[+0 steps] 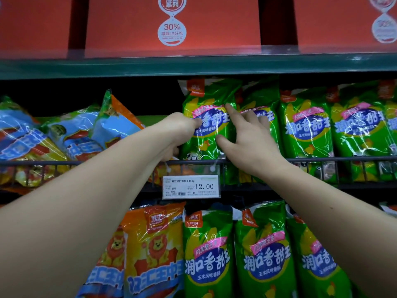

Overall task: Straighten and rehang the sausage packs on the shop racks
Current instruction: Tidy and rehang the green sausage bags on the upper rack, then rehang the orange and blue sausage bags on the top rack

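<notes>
A green sausage pack [211, 100] stands upright at the left end of a row of green packs [307, 125] on the middle rack. My left hand [180, 130] grips its left edge, the fingers curled round the side. My right hand [249, 138] lies on its right side, index finger stretched up over the front and thumb pressing low on the front. To the left, several blue and orange packs [71, 134] lie tilted and slumped against each other.
A black wire rail [343, 160] runs along the rack front, with a price tag [191, 187] reading 12.00 clipped under it. Red boxes [171, 24] fill the shelf above. Orange packs [154, 250] and green packs [264, 250] hang on the lower rack.
</notes>
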The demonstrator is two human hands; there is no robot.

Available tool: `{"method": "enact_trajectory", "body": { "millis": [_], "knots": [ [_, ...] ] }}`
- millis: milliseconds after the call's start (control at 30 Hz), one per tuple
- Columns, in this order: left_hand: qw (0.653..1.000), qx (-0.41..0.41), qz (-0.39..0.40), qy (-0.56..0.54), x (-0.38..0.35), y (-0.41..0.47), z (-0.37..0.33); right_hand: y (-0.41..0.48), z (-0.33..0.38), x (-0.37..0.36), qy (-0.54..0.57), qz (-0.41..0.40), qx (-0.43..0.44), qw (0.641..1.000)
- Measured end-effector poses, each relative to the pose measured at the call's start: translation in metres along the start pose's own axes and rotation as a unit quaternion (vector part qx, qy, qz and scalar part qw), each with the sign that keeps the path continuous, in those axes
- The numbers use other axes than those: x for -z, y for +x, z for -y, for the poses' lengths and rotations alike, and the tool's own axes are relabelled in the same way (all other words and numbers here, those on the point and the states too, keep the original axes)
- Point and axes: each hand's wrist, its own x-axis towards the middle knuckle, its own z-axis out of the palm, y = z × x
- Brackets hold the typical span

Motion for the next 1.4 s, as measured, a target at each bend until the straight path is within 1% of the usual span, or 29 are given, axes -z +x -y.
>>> {"method": "enact_trajectory", "body": {
  "millis": [133,300,400,600,700,800,900,967,1067,1167,1267,1333,1400],
  "knots": [
    [1.0,0.015,0.003,0.023,0.0,0.005,0.0,0.001,-0.003,-0.001,-0.008,-0.007,0.003,1.0],
    [0.998,0.023,0.009,0.053,0.002,0.012,0.002,-0.002,-0.005,-0.004,-0.029,-0.013,0.028,0.999],
    [0.998,0.011,0.005,0.068,0.002,0.012,0.005,-0.004,-0.004,-0.006,-0.022,-0.018,0.045,0.999],
    [0.995,-0.013,-0.031,0.093,0.003,0.012,0.007,-0.004,-0.005,-0.008,-0.056,0.002,0.043,0.998],
    [0.988,-0.052,-0.078,0.123,0.002,0.01,0.01,-0.005,-0.005,-0.009,-0.058,-0.004,0.044,0.997],
    [0.967,-0.116,-0.146,0.174,0.002,-0.003,0.013,-0.006,-0.005,-0.01,-0.05,-0.015,0.044,0.998],
    [0.944,-0.208,-0.184,0.177,0.01,-0.017,0.017,-0.008,-0.006,-0.011,-0.039,-0.033,0.046,0.998],
    [0.929,-0.264,-0.183,0.184,0.017,-0.023,0.02,-0.009,-0.007,-0.011,-0.037,-0.047,0.046,0.997],
    [0.909,-0.323,-0.171,0.2,0.031,-0.031,0.024,-0.01,-0.007,-0.011,-0.039,-0.064,0.044,0.996],
    [0.865,-0.394,-0.165,0.264,0.049,-0.04,0.03,-0.011,-0.006,-0.012,-0.038,-0.072,0.039,0.996],
    [0.825,-0.402,-0.141,0.37,0.069,-0.043,0.034,-0.012,-0.006,-0.012,-0.035,-0.081,0.037,0.995],
    [0.799,-0.38,-0.13,0.447,0.08,-0.044,0.036,-0.012,-0.006,-0.011,-0.032,-0.085,0.031,0.995],
    [0.781,-0.355,-0.113,0.501,0.086,-0.048,0.035,-0.013,-0.004,-0.01,-0.031,-0.083,0.021,0.996]
  ]
}}
